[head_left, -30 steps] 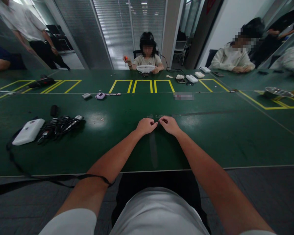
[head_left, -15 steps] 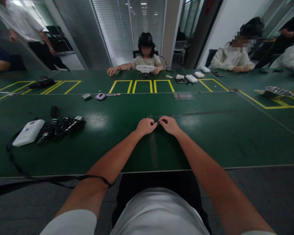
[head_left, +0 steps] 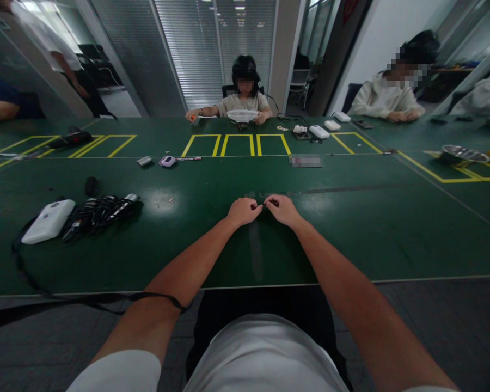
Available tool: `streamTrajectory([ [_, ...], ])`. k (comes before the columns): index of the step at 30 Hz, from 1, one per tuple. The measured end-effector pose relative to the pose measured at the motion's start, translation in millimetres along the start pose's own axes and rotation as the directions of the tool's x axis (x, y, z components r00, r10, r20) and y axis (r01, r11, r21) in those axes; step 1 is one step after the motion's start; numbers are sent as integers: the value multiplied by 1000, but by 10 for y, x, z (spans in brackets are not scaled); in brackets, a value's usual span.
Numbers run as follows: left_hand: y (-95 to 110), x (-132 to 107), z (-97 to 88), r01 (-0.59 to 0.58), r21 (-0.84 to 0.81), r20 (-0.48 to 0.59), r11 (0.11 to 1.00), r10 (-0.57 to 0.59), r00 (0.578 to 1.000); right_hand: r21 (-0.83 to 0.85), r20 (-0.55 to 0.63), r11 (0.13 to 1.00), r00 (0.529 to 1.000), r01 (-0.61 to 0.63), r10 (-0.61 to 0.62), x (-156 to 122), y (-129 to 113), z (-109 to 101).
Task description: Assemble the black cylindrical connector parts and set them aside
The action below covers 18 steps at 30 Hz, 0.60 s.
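My left hand (head_left: 243,210) rests over the green table (head_left: 212,256) with its fingers curled in and the thumb against them. Just beside it, my right hand (head_left: 282,209) is closed in a similar pinch. The two sets of fingertips nearly meet; whether a tiny thing sits in either pinch is too small to tell. Beneath and between the hands runs a dark tape strip (head_left: 255,250) on the tabletop. A black strap (head_left: 147,295) crosses by my left forearm.
At left lie a white power bank (head_left: 49,220) and bundled black cables (head_left: 100,215). Farther off are a small lilac device (head_left: 167,161), a grey object (head_left: 144,161) and yellow tape outlines (head_left: 237,136). A person opposite holds a white dish (head_left: 242,115); a metal bowl (head_left: 463,153) stands at right.
My hands have hardly moved. Across the table, the co-worker's hand with the orange thing has shifted slightly to the right. The standing person at far left has moved.
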<state>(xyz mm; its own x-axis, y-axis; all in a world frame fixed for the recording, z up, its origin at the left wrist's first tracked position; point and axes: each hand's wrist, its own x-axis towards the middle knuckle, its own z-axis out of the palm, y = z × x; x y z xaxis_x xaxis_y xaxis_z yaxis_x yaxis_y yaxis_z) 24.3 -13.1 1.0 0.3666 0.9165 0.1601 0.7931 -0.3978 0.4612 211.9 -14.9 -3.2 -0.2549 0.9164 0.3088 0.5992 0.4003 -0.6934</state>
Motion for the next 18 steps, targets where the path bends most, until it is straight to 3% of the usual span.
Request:
streamTrajectory([
  [18,16,0,9,13,65,-3,998,-13,1000,3,7,1000,1000,7,-7,3,9,6],
])
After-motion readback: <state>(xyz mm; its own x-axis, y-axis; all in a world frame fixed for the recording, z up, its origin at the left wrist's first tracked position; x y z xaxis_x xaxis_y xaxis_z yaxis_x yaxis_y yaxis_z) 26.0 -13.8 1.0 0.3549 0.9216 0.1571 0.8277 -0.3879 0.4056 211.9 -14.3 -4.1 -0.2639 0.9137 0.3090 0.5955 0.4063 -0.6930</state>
